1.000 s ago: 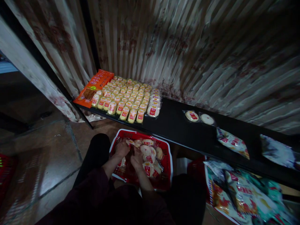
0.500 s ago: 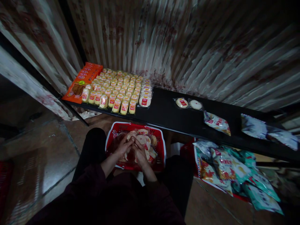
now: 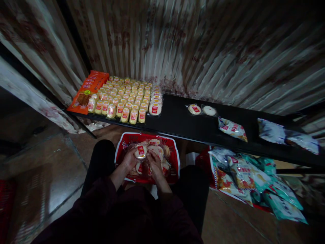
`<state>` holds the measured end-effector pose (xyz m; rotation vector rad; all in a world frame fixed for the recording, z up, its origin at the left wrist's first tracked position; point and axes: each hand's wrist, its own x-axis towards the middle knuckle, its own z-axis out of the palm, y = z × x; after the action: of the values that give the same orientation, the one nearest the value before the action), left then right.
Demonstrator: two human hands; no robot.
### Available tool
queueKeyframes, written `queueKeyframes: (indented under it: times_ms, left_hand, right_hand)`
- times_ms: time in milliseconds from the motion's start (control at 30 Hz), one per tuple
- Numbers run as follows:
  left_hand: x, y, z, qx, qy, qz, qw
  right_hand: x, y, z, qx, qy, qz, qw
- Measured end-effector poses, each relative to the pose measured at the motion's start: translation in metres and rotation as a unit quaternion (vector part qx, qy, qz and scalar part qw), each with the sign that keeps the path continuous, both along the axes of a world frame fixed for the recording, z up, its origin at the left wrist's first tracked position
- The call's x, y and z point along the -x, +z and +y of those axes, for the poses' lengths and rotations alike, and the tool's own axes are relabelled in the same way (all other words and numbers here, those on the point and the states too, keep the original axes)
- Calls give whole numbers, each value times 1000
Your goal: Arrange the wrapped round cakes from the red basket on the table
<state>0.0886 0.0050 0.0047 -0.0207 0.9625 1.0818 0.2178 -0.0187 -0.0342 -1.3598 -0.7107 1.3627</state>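
Above the red basket (image 3: pixel 175 159), my left hand (image 3: pixel 130 160) grips a round, pale cake in a clear wrapper (image 3: pixel 140 151) by its left side. A red and yellow label faces up on the cake. My right hand (image 3: pixel 155 164) pinches the right edge of the same wrapper with its fingertips. Beneath both hands, more round wrapped cakes (image 3: pixel 159 151) lie loosely piled in the basket, partly hidden by the hands. The basket sits between my knees, just in front of the black shelf (image 3: pixel 175 117).
Small yellow wrapped cakes (image 3: pixel 124 101) stand in rows on the shelf, beside an orange packet (image 3: pixel 87 93) and a column of round cakes (image 3: pixel 155 109). Further right lie two round cakes (image 3: pixel 194 109) and snack bags (image 3: pixel 232 128). A second basket (image 3: pixel 212 167) holds several bags.
My hands, close together before, have moved apart slightly, and the wrapped cake with its label up now shows between them. The view has shifted slightly.
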Motion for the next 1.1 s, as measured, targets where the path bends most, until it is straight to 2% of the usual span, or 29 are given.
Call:
queueKeyframes:
  times_ms: [167, 267, 367, 533, 600, 667, 867, 1000, 1100]
  left_hand:
    - [1, -3, 0, 7, -17, 13, 1000]
    - [0, -6, 2, -20, -39, 51, 998]
    - [-1, -10, 8, -64, -91, 99, 989]
    - [4, -7, 25, -109, -209, 160, 959]
    - [8, -5, 31, -123, -231, 182, 948]
    - [10, -5, 34, -111, -216, 186, 952]
    - [10, -17, 28, 22, -177, 200, 963]
    - [9, -17, 24, 28, -141, 169, 975]
    - [6, -13, 22, 20, -144, 131, 981]
  right_hand:
    - [1, 2, -1, 14, 7, -4, 1000]
    - [0, 5, 1, 39, -10, -13, 999]
    - [-3, 8, 3, 68, -30, -19, 997]
    - [-9, 3, 6, 35, -26, -6, 999]
    - [-9, 0, 7, 41, -38, 0, 998]
    - [-8, -2, 8, 54, -62, 21, 996]
    - [-4, -1, 8, 74, -164, 138, 974]
    - [-3, 1, 7, 67, -175, 125, 974]
    - [0, 6, 6, 51, -155, 126, 979]
